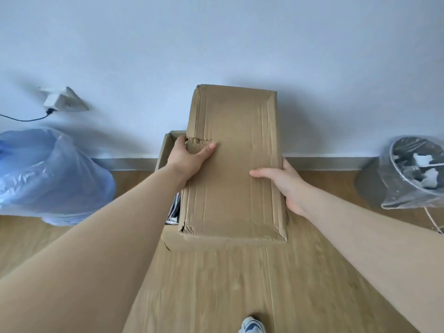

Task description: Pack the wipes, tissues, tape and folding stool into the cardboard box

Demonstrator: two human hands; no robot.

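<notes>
A brown cardboard box point(168, 239) stands on the wooden floor against the wall. Its creased cardboard lid point(233, 145) covers most of the opening, shifted to the right. My left hand point(189, 157) grips the lid's left edge, thumb on top. My right hand point(286, 183) grips the lid's right edge. Through the gap at the left, a sliver of packed items point(175, 210) shows inside the box; what they are cannot be told. Wipes, tissues, tape and stool are otherwise hidden.
A full blue plastic bag point(50, 179) sits on the floor at the left. A grey bin with a clear liner point(408, 174) stands at the right. A wall socket with a charger and cable point(60, 100) is at the upper left. My shoe point(251, 325) is below.
</notes>
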